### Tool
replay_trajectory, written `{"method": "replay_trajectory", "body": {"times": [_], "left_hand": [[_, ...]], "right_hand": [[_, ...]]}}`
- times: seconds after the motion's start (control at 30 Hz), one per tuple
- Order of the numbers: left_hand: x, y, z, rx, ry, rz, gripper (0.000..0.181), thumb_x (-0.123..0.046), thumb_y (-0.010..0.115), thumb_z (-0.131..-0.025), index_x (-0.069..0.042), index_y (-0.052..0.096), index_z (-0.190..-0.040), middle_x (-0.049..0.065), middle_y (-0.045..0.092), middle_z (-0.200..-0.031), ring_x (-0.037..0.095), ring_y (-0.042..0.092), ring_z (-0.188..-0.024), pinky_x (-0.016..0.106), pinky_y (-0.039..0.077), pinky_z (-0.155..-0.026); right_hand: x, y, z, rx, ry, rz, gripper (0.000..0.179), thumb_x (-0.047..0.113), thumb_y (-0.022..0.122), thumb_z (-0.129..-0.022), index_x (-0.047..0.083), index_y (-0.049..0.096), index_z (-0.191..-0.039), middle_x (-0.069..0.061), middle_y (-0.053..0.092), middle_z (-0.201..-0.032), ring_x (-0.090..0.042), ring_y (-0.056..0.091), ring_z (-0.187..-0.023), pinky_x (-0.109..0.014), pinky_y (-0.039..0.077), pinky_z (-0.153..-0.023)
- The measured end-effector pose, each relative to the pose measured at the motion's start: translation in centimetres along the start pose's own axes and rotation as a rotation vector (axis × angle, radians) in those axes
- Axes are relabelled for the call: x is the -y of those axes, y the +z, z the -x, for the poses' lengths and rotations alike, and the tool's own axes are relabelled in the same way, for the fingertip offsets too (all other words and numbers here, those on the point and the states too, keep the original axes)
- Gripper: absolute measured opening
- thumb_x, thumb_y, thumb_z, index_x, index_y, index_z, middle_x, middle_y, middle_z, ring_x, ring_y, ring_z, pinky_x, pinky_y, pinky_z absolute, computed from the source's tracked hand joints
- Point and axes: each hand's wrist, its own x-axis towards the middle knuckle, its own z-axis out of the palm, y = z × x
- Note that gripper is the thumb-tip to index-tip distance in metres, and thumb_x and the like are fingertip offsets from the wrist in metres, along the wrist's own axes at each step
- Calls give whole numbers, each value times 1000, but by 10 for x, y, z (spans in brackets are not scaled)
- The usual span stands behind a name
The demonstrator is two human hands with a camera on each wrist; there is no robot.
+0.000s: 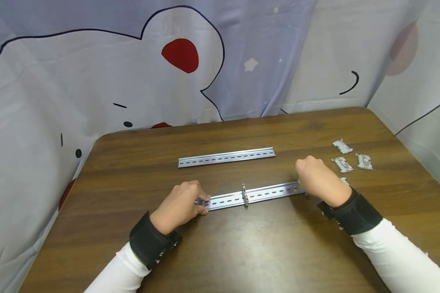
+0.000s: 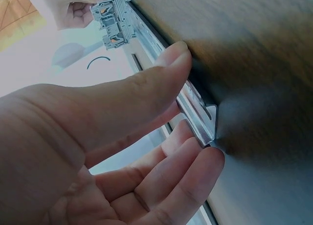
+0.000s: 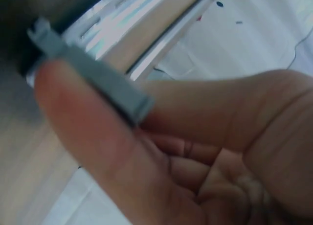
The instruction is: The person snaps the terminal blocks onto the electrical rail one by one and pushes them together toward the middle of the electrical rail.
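A slotted metal DIN rail (image 1: 271, 193) lies across the table in front of the person. At its left end the left hand (image 1: 179, 203) grips it, with the thumb on one long edge and fingers on the other. About midway along the rail stands a grey terminal block (image 1: 245, 195); the left wrist view shows the flat side of a terminal block (image 2: 113, 22) on the rail. Over the rail's right end, the right hand (image 1: 320, 179) pinches another grey terminal block (image 3: 102, 78) between thumb and finger. That block is mostly hidden in the head view.
Behind the gripped rail lies a second DIN rail (image 1: 227, 157). Several loose terminal blocks, one of them here (image 1: 342, 164), lie to the right, one partly covered by the right wrist. A patterned curtain (image 1: 242, 61) hangs past the far edge of the wooden table (image 1: 242, 252).
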Motion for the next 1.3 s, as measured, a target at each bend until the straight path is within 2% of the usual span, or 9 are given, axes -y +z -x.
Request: {"method": "replay_trajectory", "body": {"times": [0.13,0.27,0.37,0.47,0.67,0.77,0.87,1.03,1.3], "left_hand": [[1,-1,0,3,-8,17,32,-17,89,-70,-12,79,-99,-2,64,-85,18,63,-83,30,48,-69],[1,-1,0,4,1,32,32,-17,89,-69,-12,79,-99,-1,65,-85,17,63,-81,30,46,-67],[1,-1,0,7,6,45,32,-17,89,-70,-11,79,-100,0,65,-86,18,63,-82,30,46,-67],[1,0,0,8,7,48,32,-17,89,-70,-11,79,-100,0,65,-86,18,63,-82,30,47,-67],[2,-1,0,10,3,40,32,-16,89,-70,-10,79,-99,0,65,-85,17,62,-81,30,46,-67],[2,-1,0,6,9,37,32,-17,89,-70,-10,79,-100,1,65,-85,16,62,-80,30,46,-67],[2,-1,0,1,11,38,33,-17,89,-69,-10,79,-100,0,65,-85,17,62,-81,30,47,-67],[1,-2,-1,5,5,42,32,-17,89,-69,-11,79,-100,0,65,-86,17,63,-82,31,47,-68],[0,-2,0,13,1,40,31,-16,88,-70,-11,79,-99,-1,66,-86,16,62,-83,30,47,-68]], "right_hand": [[-7,-5,-1,47,-13,-72,24,-4,59,-80,10,58,-61,-1,50,-60,-16,46,-54,-32,39,-50],[-20,-12,1,135,-44,-195,6,6,66,-85,5,69,-80,3,56,-58,-11,54,-50,-31,46,-56],[-31,-19,4,221,-66,-287,22,15,71,-87,-1,69,-102,4,63,-60,-11,61,-53,-32,50,-63],[-41,-25,4,285,-73,-366,30,15,72,-86,-2,67,-110,5,67,-65,-12,66,-58,-31,51,-63],[-58,-23,-2,406,-32,-624,34,7,75,-82,-5,63,-112,-6,73,-83,-19,70,-74,-33,57,-68],[-66,-20,-5,451,0,-754,34,3,75,-81,-7,62,-111,-12,73,-87,-23,70,-80,-36,57,-73],[-73,-16,-8,481,14,-838,36,2,76,-80,-10,60,-110,-17,72,-88,-26,70,-82,-39,57,-76],[-81,-10,-12,516,9,-918,39,1,77,-80,-13,57,-111,-20,71,-89,-29,70,-83,-43,56,-78],[-82,-7,-12,509,3,-918,41,5,79,-79,-12,58,-110,-19,71,-87,-29,70,-82,-42,56,-77]]}}
